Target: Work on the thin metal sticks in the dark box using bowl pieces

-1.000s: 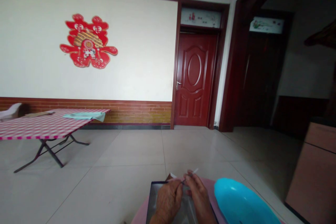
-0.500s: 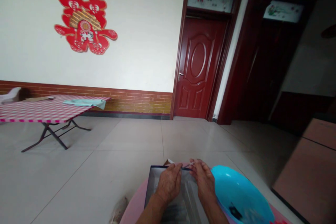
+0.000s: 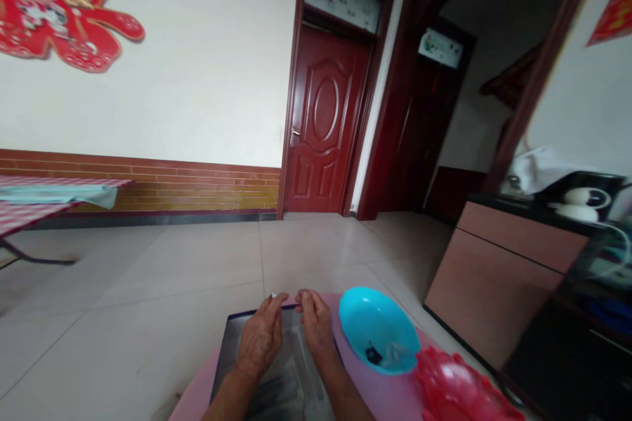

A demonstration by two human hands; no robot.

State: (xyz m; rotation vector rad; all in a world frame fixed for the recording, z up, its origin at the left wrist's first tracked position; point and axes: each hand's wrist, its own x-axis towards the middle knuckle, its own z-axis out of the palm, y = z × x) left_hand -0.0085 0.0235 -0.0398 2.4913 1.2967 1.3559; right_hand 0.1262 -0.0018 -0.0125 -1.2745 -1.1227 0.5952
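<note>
My left hand [image 3: 261, 337] is above a shallow box [image 3: 220, 355] with a dark blue rim, fingers bent together near its far edge. Close beside it, my right hand [image 3: 316, 323] has its thumb and fingers pinched, the fingertips of both hands a small gap apart. Anything in either pinch is too small or blurred to name. Inside the box lie long clear plastic pieces [image 3: 303, 362] and blurred dark slim items [image 3: 276, 395], partly covered by my forearms. A bright blue basin [image 3: 353, 316] stands to the right, holding a small black piece [image 3: 374, 355] and some clear plastic.
Box and basin rest on a pink round table [image 3: 363, 388]. A red scalloped bowl [image 3: 459, 385] sits at its right. Beyond are a pinkish cabinet [image 3: 498, 283], a red door [image 3: 323, 118] and a folding table with a checked cloth [image 3: 29, 216].
My view has swung right, bringing the red bowl and cabinet top into sight. The thin dark and whitish strip between my fingertips no longer shows, and my hands are slightly apart.
</note>
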